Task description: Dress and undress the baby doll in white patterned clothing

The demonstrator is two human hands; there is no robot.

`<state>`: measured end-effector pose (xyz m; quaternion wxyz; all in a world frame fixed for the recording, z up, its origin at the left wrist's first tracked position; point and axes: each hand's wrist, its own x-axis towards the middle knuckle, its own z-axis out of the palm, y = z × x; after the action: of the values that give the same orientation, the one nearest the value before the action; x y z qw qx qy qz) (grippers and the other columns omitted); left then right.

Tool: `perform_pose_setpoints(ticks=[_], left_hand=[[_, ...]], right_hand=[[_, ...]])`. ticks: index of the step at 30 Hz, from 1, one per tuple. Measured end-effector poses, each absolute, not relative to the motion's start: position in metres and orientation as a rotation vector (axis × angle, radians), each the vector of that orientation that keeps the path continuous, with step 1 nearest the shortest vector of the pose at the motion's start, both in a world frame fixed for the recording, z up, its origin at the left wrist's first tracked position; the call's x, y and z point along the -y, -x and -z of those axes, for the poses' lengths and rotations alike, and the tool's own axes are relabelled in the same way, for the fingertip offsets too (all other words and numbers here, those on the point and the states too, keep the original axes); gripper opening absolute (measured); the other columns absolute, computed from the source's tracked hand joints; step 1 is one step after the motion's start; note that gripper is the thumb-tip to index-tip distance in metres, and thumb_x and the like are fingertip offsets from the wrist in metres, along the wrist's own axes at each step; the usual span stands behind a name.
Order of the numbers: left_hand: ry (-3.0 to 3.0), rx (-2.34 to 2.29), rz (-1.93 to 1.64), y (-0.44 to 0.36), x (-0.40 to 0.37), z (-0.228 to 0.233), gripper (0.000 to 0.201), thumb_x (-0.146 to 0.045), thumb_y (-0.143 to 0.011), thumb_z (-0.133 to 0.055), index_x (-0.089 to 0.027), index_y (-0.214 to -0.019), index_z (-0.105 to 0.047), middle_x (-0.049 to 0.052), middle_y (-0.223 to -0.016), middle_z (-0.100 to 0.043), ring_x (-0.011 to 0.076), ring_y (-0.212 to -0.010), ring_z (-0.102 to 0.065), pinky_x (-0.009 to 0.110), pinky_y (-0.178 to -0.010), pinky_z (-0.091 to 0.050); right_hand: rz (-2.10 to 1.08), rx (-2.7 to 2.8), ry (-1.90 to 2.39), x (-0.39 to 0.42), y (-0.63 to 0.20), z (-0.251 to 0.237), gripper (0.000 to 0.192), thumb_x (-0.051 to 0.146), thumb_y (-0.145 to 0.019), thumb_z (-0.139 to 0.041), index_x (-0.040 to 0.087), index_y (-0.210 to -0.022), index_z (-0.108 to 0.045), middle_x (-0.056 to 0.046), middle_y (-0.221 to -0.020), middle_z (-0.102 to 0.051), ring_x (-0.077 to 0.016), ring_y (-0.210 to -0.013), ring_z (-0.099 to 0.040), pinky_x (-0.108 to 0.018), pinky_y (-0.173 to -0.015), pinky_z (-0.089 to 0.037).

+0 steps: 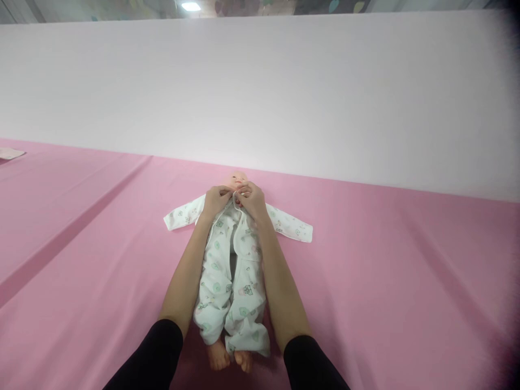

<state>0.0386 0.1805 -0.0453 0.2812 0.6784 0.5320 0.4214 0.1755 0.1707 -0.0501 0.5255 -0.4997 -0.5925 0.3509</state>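
A baby doll (239, 178) lies on its back on the pink table cover (385, 281), head away from me, bare feet near me. It wears a white romper (227, 276) printed with small green and pink figures, sleeves spread to both sides. My left hand (216, 199) and my right hand (252, 199) meet at the romper's neckline just below the doll's chin, each pinching an edge of the front opening. The front placket below my hands gapes slightly. My forearms run along both sides of the doll's body.
A white wall or board (260, 92) rises behind the pink surface. A fold line (81, 222) runs diagonally across the cover at the left. A pale flat item (10, 154) lies at the far left edge.
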Motion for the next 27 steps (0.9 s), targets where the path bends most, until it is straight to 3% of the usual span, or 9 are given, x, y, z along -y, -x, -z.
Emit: perform_pose_setpoints(ticks=[6,13,19,24,27], left_hand=[[-1.903,-1.526,-1.077,-0.039,-0.180,0.044,0.021,-0.033,-0.079,-0.060,-0.018,-0.087,-0.072,0.004,-0.085,-0.073,0.0166,-0.081,-0.066,0.024,-0.071,-0.047],[-1.928,-1.609,-1.080,-0.041,-0.182,0.048,0.016,-0.024,-0.079,-0.055,-0.016,-0.082,-0.069,0.004,-0.080,-0.071,0.0158,-0.075,-0.064,0.024,-0.069,-0.044],[-1.985,-1.575,-1.094,-0.043,-0.181,0.048,0.015,-0.020,-0.081,-0.052,-0.015,-0.081,-0.066,0.005,-0.080,-0.070,0.0152,-0.074,-0.063,0.024,-0.069,-0.044],[-2.092,-1.575,-1.050,-0.043,-0.182,0.048,0.015,-0.021,-0.083,-0.049,-0.017,-0.083,-0.064,0.005,-0.082,-0.069,0.0157,-0.077,-0.062,0.025,-0.072,-0.043],[-2.124,-1.649,-0.986,-0.041,-0.179,0.046,0.018,-0.025,-0.085,-0.047,-0.018,-0.087,-0.064,0.005,-0.087,-0.069,0.0171,-0.082,-0.061,0.026,-0.073,-0.044]], right_hand=[[-0.559,1.535,1.272,-0.174,-0.168,0.054,0.017,0.015,-0.064,-0.053,0.020,-0.080,-0.052,0.001,-0.075,-0.062,-0.0128,-0.062,-0.055,-0.025,-0.064,-0.044],[-0.647,1.459,1.223,-0.174,-0.167,0.055,0.011,0.020,-0.062,-0.054,0.020,-0.070,-0.047,0.005,-0.068,-0.055,-0.0087,-0.049,-0.042,-0.023,-0.055,-0.039],[-0.753,1.301,1.214,-0.181,-0.168,0.061,0.011,0.021,-0.059,-0.055,0.019,-0.067,-0.047,0.004,-0.069,-0.056,-0.0094,-0.055,-0.048,-0.023,-0.060,-0.041],[-0.892,1.187,1.202,-0.189,-0.168,0.069,0.015,0.019,-0.057,-0.053,0.020,-0.062,-0.038,0.006,-0.061,-0.050,-0.0094,-0.056,-0.048,-0.020,-0.056,-0.041],[-0.834,1.201,1.217,-0.188,-0.167,0.067,0.012,0.020,-0.061,-0.055,0.020,-0.062,-0.043,0.004,-0.065,-0.055,-0.0109,-0.063,-0.053,-0.021,-0.062,-0.044]])
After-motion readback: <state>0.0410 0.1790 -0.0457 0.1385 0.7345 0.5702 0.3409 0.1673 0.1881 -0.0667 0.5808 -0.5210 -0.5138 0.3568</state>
